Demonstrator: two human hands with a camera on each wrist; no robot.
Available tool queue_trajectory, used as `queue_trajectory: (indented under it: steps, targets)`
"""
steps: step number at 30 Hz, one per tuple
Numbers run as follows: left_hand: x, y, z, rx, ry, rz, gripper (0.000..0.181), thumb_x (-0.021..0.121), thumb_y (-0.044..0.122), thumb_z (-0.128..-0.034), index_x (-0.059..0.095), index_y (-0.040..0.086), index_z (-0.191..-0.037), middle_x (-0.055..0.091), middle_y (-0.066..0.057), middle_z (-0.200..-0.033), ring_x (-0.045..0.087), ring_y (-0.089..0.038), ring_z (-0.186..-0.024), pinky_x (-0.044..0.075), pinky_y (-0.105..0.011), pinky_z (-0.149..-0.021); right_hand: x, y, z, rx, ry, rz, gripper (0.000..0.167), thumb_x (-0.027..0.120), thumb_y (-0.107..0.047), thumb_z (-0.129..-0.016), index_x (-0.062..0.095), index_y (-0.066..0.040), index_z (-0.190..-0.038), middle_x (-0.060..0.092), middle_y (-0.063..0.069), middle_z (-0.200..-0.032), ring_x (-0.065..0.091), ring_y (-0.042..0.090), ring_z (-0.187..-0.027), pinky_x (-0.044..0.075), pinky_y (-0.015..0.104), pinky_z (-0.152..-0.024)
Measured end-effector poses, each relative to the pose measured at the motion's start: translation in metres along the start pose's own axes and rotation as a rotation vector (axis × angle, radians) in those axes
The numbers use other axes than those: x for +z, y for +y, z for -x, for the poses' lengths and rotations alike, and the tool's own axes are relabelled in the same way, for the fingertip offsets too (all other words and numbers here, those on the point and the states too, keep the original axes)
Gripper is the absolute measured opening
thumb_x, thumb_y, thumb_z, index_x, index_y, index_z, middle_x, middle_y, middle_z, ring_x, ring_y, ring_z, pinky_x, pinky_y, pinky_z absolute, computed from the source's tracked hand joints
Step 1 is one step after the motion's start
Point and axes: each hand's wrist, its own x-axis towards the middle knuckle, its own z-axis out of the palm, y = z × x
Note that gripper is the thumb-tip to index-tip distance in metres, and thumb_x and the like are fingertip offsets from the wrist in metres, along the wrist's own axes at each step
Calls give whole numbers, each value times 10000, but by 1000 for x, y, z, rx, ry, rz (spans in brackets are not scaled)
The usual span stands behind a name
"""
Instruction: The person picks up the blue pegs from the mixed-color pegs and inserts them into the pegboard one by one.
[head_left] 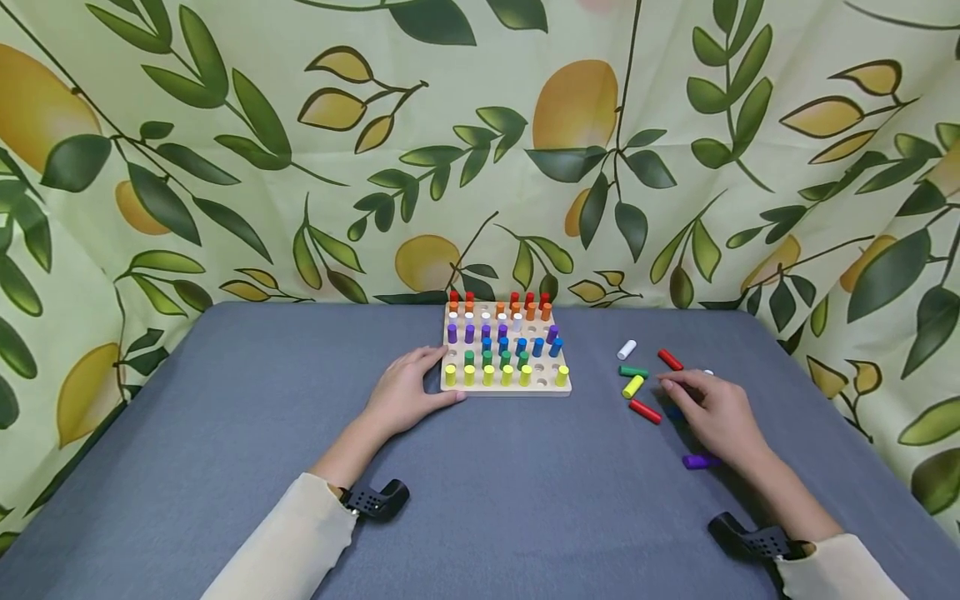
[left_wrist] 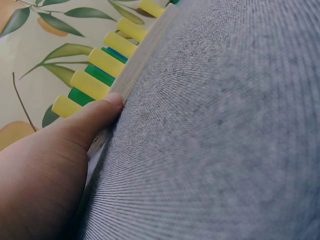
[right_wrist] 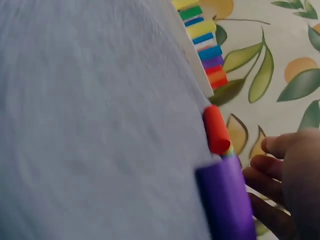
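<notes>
A wooden pegboard (head_left: 506,388) stands at the back middle of the table, with rows of coloured pegs upright in it. My left hand (head_left: 408,387) holds its left front corner, the thumb along the front edge and the fingers at the left side. In the left wrist view that thumb (left_wrist: 107,107) presses the board's edge below the yellow pegs (left_wrist: 92,85). On the right, my right hand (head_left: 708,408) hovers over loose pegs, its fingers loosely bent and nothing seen between them. Near it lie a green peg (head_left: 633,372), a yellow peg (head_left: 633,387) and a red peg (head_left: 645,412).
A purple peg (head_left: 700,462) lies below the right hand, and a blue peg (head_left: 674,412) is partly hidden under it. Another red peg (head_left: 670,360) and a white peg (head_left: 627,349) lie farther back. A leaf-patterned cloth (head_left: 480,167) hangs behind the grey table (head_left: 480,517).
</notes>
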Motion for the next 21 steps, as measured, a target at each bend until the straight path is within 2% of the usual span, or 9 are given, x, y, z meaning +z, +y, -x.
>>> queue_trajectory:
  steps: [4, 9, 13, 17, 21]
  targets:
    - [0, 1, 1, 6, 0, 0, 856, 736, 592, -846, 458, 167, -1535, 460, -184, -1565, 420, -411, -1458, 333, -620, -1184, -20, 1, -4, -24, -70, 40, 127, 735, -94, -910, 781, -85, -1028, 770, 112, -986, 556, -105, -819, 494, 125, -658]
    - [-1, -1, 2, 7, -1, 1, 860, 744, 583, -843, 455, 164, -1536, 454, -197, -1566, 418, -424, -1455, 334, -623, -1181, -35, 5, -6, -49, -188, 65, 163, 780, -120, -875, 780, -98, -1037, 767, 65, -960, 559, -101, -761, 528, 192, -620]
    - [-1, -2, 2, 5, -3, -1, 865, 746, 583, -842, 449, 167, -1540, 443, -203, -1572, 410, -429, -1459, 332, -627, -1180, -36, 8, -7, -64, -285, 81, 237, 826, -157, -834, 776, -92, -1057, 758, -5, -930, 624, -20, -780, 564, 233, -658]
    - [0, -3, 1, 4, -4, 1, 861, 738, 592, -845, 451, 171, -1539, 437, -198, -1578, 403, -424, -1467, 328, -627, -1184, -33, 8, -8, -56, -372, 81, 313, 846, -165, -811, 764, -76, -1099, 757, -22, -956, 670, 77, -825, 588, 286, -711]
    - [1, -2, 0, 11, 2, 2, 853, 738, 590, -845, 462, 167, -1532, 447, -198, -1570, 414, -424, -1459, 334, -626, -1179, -30, 8, -7, -18, -424, 81, 340, 838, -171, -822, 754, -68, -1136, 764, -17, -978, 673, 80, -830, 583, 295, -727]
